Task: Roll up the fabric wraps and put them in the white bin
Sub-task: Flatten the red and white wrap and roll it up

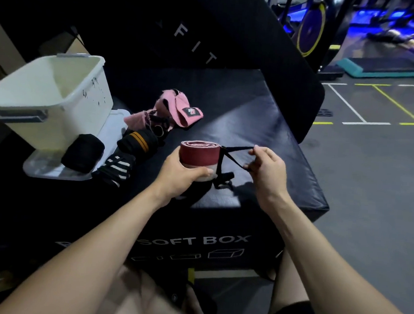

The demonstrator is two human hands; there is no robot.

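My left hand (179, 177) grips a rolled dark red and white fabric wrap (199, 154), held upright above the black soft box (263, 136). A thin black strap (234, 155) runs from the roll to my right hand (267, 166), which pinches it between the fingertips. The white bin (47, 93) stands at the left, tilted, and I see nothing inside it. An unrolled pink wrap (177, 109) lies behind the roll. Between bin and roll lie a black wrap with orange stripes (139, 141), a black and white striped wrap (114, 167) and a rolled black wrap (82, 153).
A clear lid (55, 169) lies under the bin and the black roll. A black padded panel (208, 35) rises behind the box. Gym floor with painted lines (370, 167) spreads to the right, with exercise machines and a teal step platform (386, 67) beyond.
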